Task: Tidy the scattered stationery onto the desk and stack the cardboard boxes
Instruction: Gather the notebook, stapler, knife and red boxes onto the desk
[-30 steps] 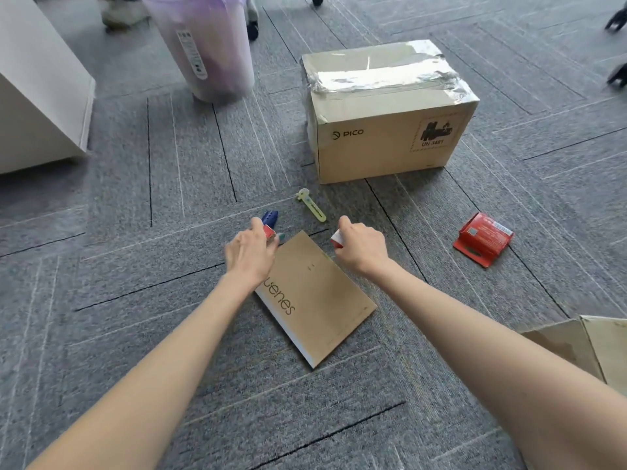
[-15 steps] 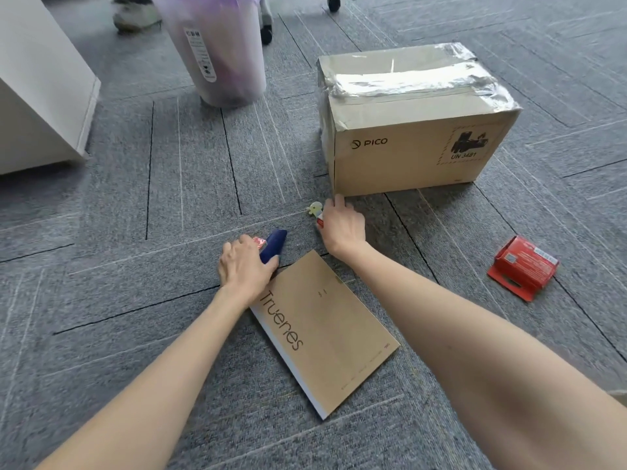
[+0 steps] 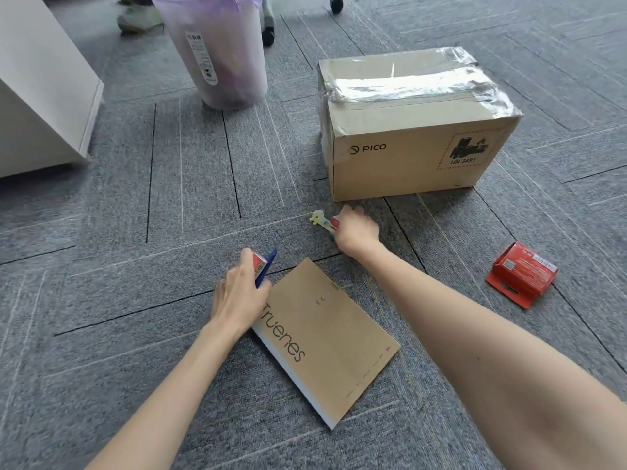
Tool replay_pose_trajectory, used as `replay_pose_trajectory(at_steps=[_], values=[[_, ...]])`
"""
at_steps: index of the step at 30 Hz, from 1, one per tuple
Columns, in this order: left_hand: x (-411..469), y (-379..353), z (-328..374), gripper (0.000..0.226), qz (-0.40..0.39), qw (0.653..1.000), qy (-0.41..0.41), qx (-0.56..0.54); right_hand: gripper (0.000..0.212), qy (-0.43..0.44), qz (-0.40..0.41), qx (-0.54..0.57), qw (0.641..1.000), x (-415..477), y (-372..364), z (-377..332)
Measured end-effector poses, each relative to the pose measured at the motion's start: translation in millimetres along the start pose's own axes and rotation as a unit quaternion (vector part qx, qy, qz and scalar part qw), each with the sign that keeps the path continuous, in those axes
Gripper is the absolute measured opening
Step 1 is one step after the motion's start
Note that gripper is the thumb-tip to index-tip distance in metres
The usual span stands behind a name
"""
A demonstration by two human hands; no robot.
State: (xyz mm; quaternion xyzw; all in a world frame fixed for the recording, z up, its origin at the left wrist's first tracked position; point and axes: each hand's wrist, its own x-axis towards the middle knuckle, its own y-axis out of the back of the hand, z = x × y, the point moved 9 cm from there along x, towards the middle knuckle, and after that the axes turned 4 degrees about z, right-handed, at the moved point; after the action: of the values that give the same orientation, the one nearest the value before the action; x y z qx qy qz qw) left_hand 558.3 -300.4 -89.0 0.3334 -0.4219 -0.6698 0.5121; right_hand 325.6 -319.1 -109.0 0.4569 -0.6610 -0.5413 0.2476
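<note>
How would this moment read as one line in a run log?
left hand: holds blue pen, small red box | right hand: closing on yellow pen | notebook, red carton: on carpet | PICO box: unstacked

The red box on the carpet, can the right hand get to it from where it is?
Probably yes. The red box lies alone on bare carpet, right of the right hand, nothing between. But that hand already grips a yellow-green pen, so grabbing could be awkward.
</note>
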Motion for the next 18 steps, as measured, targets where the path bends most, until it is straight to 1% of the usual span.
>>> replay_pose_trajectory(at_steps=[3,5,6,9,12,14,18], values=[[-3.7,-2.2,-2.8,0.025,-0.005,0.999,0.015,-0.043,0.032,0.000,-0.033,0.008,0.999,-1.6,1.7,4.0],[-7.9,-8.8,-4.1,0.025,-0.030,0.998,0.030,-0.037,0.018,0.013,-0.056,0.007,0.998,-8.5,3.0,3.8],[-10.9,-12.3,-5.6,0.029,-0.045,0.998,0.041,-0.024,0.012,0.021,-0.067,0.001,0.998,-14.1,3.4,3.5],[-15.2,-17.5,-4.9,0.054,-0.076,0.995,0.069,0.018,0.005,0.026,-0.074,0.007,0.997,-31.6,3.3,11.9],[-17.1,-18.9,9.1,0.076,-0.092,0.990,0.065,0.086,0.010,-0.005,-0.050,0.056,0.997,-48.4,7.4,34.2],[-22.4,-22.1,19.4,0.085,-0.100,0.985,0.057,0.125,0.014,-0.026,-0.041,0.075,0.996,-57.5,7.7,52.7],[-29.4,-25.1,29.8,0.081,-0.099,0.984,0.058,0.133,0.016,-0.082,-0.031,0.133,0.987,-74.4,12.0,96.1]])
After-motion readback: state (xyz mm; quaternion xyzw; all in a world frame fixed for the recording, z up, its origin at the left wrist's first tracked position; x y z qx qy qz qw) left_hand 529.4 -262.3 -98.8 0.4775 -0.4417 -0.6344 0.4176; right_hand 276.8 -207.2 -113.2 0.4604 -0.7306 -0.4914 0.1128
